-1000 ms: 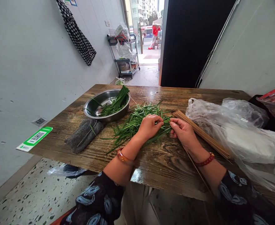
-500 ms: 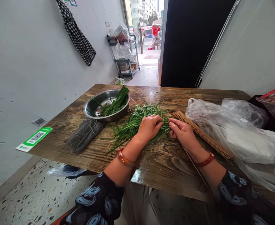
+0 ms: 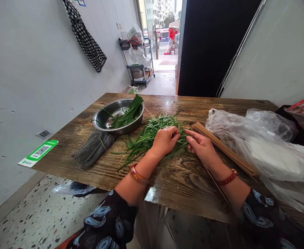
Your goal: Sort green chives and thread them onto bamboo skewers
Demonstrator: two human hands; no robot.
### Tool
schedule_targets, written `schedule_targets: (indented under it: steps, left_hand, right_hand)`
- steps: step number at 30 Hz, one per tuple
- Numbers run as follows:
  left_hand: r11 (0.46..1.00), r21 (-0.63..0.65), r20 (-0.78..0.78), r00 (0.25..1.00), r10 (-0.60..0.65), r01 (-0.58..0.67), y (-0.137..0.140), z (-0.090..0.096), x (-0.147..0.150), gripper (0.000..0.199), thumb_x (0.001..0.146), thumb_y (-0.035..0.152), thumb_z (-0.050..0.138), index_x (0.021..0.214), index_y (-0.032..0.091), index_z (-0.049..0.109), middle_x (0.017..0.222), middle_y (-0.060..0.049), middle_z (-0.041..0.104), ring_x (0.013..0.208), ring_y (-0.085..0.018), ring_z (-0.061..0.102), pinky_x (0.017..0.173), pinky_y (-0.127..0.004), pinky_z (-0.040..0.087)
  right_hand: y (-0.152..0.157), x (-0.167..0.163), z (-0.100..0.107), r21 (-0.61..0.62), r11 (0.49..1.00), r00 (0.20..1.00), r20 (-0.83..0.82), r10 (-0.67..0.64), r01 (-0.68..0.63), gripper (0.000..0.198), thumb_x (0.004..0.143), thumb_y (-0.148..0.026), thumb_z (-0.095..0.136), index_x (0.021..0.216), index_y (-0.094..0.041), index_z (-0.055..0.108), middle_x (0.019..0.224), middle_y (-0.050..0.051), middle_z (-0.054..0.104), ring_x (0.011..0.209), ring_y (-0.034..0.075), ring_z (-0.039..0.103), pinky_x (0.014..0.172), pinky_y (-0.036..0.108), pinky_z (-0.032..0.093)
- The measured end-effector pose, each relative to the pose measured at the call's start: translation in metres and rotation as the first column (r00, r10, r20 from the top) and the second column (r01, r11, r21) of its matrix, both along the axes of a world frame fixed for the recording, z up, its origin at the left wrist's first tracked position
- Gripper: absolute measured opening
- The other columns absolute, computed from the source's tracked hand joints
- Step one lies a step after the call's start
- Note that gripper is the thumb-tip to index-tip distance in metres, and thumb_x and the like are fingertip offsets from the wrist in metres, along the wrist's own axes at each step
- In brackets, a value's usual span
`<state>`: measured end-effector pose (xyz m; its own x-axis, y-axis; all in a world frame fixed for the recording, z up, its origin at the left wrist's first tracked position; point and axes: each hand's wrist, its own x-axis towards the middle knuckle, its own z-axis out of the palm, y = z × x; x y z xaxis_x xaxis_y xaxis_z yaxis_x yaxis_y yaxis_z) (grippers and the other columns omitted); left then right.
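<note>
A loose pile of garlic chives [image 3: 144, 141] lies on the wooden table in front of me. Over its right side, my left hand [image 3: 166, 140] is closed in a pinch on chive leaves; its fingertips partly hide them. Just to the right, my right hand [image 3: 201, 145] is closed around a thin bamboo skewer [image 3: 215, 181], which runs back below the wrist toward me. The two hands' fingertips are close together, and the skewer's tip is hard to make out between them. More chives, some bunched near a thin stick, lie in a steel bowl [image 3: 97, 119] at the back left.
A bundle of bamboo skewers [image 3: 224, 148] lies right of my right hand, beside clear plastic bags [image 3: 273, 155]. A grey cloth-like bundle [image 3: 92, 150] sits before the bowl. A green QR card [image 3: 39, 153] is at the table's left edge. Beyond stands a cart [image 3: 138, 64] near the doorway.
My hands stay almost in place. The right index finger has stretched slightly to the left, toward the left fingertips. The bowl, pile and skewer bundle have not moved.
</note>
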<state>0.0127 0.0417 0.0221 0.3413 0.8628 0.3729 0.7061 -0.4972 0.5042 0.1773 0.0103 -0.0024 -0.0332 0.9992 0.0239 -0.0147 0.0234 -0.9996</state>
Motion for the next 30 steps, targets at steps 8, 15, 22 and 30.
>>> schedule_targets:
  steps: [8,15,22,30]
  left_hand:
    - [1.000,0.000,0.008,1.000,-0.023,0.023,0.0019,-0.0032,-0.0013,0.010,0.083,0.019,0.058,0.073,0.017,0.061,0.072,0.000,0.060,0.068,-0.013,0.052,0.065,-0.025,0.037]
    - [0.990,-0.137,0.235,0.972,0.013,0.020,0.0064,-0.0052,-0.0005,0.008,0.079,0.017,0.060,0.071,0.015,0.062,0.063,0.003,0.056,0.061,-0.010,0.048,0.059,-0.022,0.035]
    - [0.970,-0.218,0.341,0.940,-0.031,0.111,0.0059,-0.0027,0.0006,0.008,0.077,0.019,0.061,0.072,0.013,0.063,0.062,0.003,0.055,0.059,-0.008,0.045,0.057,-0.021,0.034]
    - [0.970,-0.216,0.338,0.941,-0.035,0.114,0.0051,-0.0024,0.0017,0.008,0.076,0.018,0.060,0.072,0.013,0.065,0.062,0.003,0.056,0.057,-0.007,0.043,0.057,-0.021,0.033]
  right_hand:
    - [-0.0020,-0.0004,0.0033,0.015,1.000,0.999,0.040,-0.002,0.001,0.062,0.079,-0.047,0.062,0.128,-0.009,0.061,0.053,-0.005,0.055,0.042,0.007,0.040,0.041,0.021,0.030]
    - [-0.0016,-0.0002,0.0029,0.062,0.998,0.998,0.047,0.031,-0.034,0.067,0.082,-0.044,0.060,0.139,-0.011,0.049,0.055,-0.006,0.054,0.043,0.008,0.042,0.043,0.022,0.033]
    - [-0.0030,0.0003,0.0017,0.094,0.991,0.991,0.104,0.082,-0.092,0.065,0.084,-0.041,0.059,0.142,-0.016,0.045,0.056,-0.007,0.054,0.045,0.008,0.043,0.044,0.022,0.034]
    - [-0.0006,0.0017,-0.0024,0.102,0.990,0.992,0.097,0.085,-0.095,0.054,0.085,-0.042,0.058,0.131,-0.016,0.054,0.056,-0.006,0.054,0.044,0.008,0.042,0.044,0.022,0.034]
